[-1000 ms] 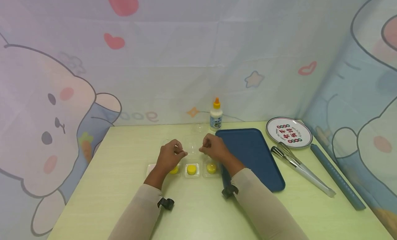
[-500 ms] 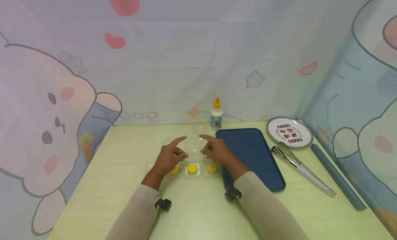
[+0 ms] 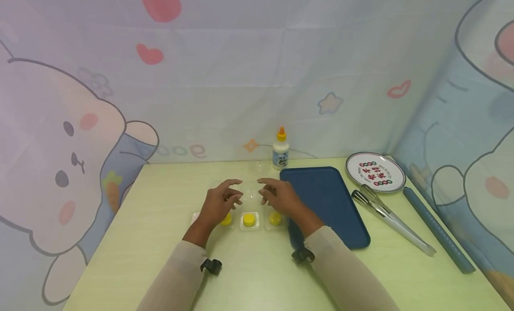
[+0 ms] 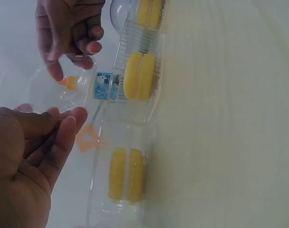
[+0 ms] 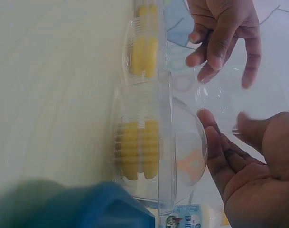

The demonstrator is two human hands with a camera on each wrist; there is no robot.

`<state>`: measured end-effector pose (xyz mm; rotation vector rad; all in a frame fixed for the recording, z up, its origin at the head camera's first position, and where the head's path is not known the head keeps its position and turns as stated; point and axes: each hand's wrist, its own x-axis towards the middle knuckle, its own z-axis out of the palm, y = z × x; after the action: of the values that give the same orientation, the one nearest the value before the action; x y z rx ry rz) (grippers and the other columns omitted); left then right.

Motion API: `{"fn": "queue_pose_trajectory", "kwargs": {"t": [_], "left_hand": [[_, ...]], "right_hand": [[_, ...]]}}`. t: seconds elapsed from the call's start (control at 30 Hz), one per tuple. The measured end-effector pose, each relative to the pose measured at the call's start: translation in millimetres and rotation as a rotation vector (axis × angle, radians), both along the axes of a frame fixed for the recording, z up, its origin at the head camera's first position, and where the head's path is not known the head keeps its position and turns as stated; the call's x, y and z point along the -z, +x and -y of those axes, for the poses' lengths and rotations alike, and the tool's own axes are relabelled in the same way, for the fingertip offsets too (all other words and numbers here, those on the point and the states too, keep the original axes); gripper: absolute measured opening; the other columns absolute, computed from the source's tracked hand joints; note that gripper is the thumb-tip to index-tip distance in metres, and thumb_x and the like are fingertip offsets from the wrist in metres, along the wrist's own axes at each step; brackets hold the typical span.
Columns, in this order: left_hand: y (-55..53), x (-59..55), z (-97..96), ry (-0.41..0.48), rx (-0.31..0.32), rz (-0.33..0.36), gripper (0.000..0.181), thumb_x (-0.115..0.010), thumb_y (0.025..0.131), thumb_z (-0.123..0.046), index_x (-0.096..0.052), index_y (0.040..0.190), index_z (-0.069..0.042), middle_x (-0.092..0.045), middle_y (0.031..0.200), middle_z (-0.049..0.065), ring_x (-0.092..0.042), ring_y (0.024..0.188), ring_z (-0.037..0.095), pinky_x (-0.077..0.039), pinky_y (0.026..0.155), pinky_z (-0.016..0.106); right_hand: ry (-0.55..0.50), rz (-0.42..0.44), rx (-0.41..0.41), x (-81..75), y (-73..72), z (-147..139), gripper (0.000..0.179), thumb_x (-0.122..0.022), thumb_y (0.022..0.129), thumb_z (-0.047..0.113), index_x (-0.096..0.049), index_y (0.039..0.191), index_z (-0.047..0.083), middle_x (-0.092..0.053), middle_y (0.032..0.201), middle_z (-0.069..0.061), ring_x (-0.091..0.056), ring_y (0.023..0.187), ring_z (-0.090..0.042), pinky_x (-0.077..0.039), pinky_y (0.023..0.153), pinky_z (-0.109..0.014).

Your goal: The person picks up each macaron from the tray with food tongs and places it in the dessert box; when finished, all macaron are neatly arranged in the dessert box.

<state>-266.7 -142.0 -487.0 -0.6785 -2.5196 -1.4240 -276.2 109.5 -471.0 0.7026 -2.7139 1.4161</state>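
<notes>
In the head view my left hand and right hand face each other above a row of small clear boxes. Between them is a clear plastic domed lid, faint in the head view. Thumb and fingertips of the left hand pinch one edge of it, and the right hand pinches the opposite edge. Just below lies the middle yellow macaron in its clear tray. To its right, another macaron sits under a dome. The left macaron is partly hidden by the left hand.
A dark blue tray lies right of the boxes. Behind stands a glue-type squeeze bottle. Farther right are a plate, metal tongs and a grey-blue bar. Another clear dome is at the back.
The index fingers of both hands lifted and spread away from the thumbs, then bent down a little. The hands stay over the same spot; boxes and macarons have not moved.
</notes>
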Motion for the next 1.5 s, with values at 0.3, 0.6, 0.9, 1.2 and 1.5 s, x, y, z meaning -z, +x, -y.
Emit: {"fn": "queue_pose_trajectory", "kwargs": {"t": [0.3,0.6,0.9,1.2,1.5], "left_hand": [[2.9,2.9,5.3,-0.104,0.024,-0.016,0.041,-0.069,0.11,-0.028,-0.07,0.14,-0.001,-0.084,0.117,0.013,-0.083,0.099,0.028,-0.066,0.094,0.052],[4.7,4.6,8.1,-0.091,0.068,0.012,0.047,-0.074,0.106,-0.026,-0.067,0.143,0.002,-0.075,0.137,0.023,-0.078,0.119,0.04,-0.062,0.106,0.055],[13.2,0.7,6.7,-0.108,0.05,0.092,0.06,-0.084,0.098,-0.021,-0.062,0.151,-0.003,-0.068,0.15,0.018,-0.068,0.135,0.043,-0.055,0.116,0.057],[21.8,-3.3,6.2,-0.137,0.051,0.098,0.063,-0.091,0.09,-0.018,-0.065,0.146,-0.002,-0.069,0.147,0.018,-0.069,0.132,0.041,-0.056,0.115,0.056],[27.2,-1.3,8.0,-0.206,0.023,0.136,0.063,-0.095,0.086,-0.024,-0.07,0.141,-0.005,-0.065,0.15,0.015,-0.052,0.148,0.042,-0.046,0.121,0.066]], "right_hand": [[0.006,-0.032,-0.003,3.1,2.7,-1.1,0.039,-0.062,0.113,0.032,-0.073,0.142,0.009,-0.079,0.119,-0.013,-0.081,0.099,-0.023,-0.066,0.093,-0.044],[-0.043,0.043,-0.039,8.5,7.3,-4.6,0.049,-0.075,0.105,0.029,-0.068,0.148,0.007,-0.069,0.15,-0.016,-0.075,0.128,-0.035,-0.064,0.104,-0.047],[-0.094,0.096,-0.083,7.7,16.0,-5.1,0.056,-0.084,0.097,0.019,-0.065,0.147,0.001,-0.068,0.149,-0.021,-0.074,0.127,-0.039,-0.062,0.106,-0.051],[0.017,-0.02,-0.068,7.1,23.4,-1.4,0.054,-0.089,0.092,0.016,-0.069,0.141,0.003,-0.069,0.147,-0.018,-0.069,0.132,-0.039,-0.055,0.112,-0.059],[0.114,-0.038,-0.026,12.6,29.9,1.4,0.053,-0.092,0.088,0.021,-0.073,0.136,0.008,-0.068,0.148,-0.014,-0.055,0.146,-0.039,-0.026,0.121,-0.078]]}}
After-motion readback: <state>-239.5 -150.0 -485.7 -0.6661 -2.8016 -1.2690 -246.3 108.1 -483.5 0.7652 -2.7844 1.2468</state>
